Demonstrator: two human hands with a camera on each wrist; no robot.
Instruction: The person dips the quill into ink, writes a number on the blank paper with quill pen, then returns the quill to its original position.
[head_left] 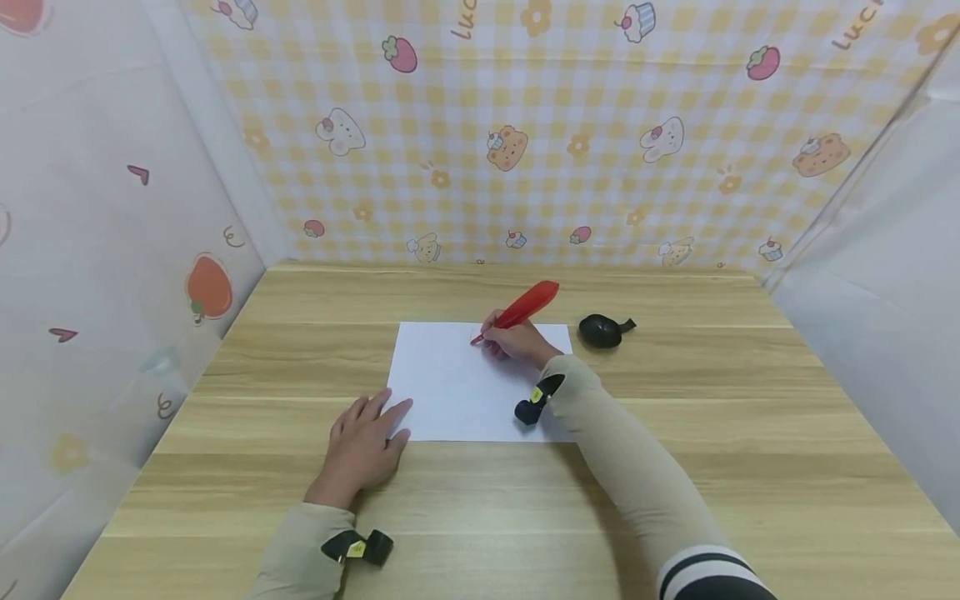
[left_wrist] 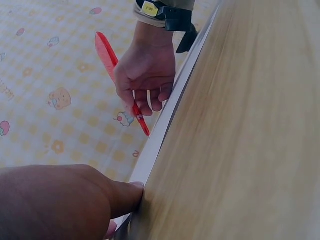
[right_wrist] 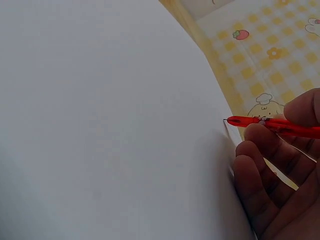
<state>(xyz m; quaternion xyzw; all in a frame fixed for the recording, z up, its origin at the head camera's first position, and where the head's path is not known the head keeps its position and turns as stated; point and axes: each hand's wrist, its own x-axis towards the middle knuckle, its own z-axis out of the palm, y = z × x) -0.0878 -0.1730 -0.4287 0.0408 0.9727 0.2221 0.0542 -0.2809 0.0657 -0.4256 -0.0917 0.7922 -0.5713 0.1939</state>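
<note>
A sheet of white paper [head_left: 442,383] lies on the wooden table. My right hand [head_left: 517,342] pinches a red feather pen [head_left: 529,303] over the sheet's far part, its broad red plume rising to the upper right. In the right wrist view the pen [right_wrist: 300,130] has its fine dark tip right at the paper [right_wrist: 110,110]. My left hand [head_left: 363,446] rests with fingers spread at the near left corner of the sheet. The left wrist view shows that thumb [left_wrist: 125,197] on the paper's edge.
A black rounded object [head_left: 601,331] with a short tab lies on the table [head_left: 750,417] right of the paper. Behind the table hangs a yellow checked cloth [head_left: 465,192] with cartoon prints. Pale cloth [head_left: 112,250] covers the left side, and a white sheet [head_left: 877,275] the right.
</note>
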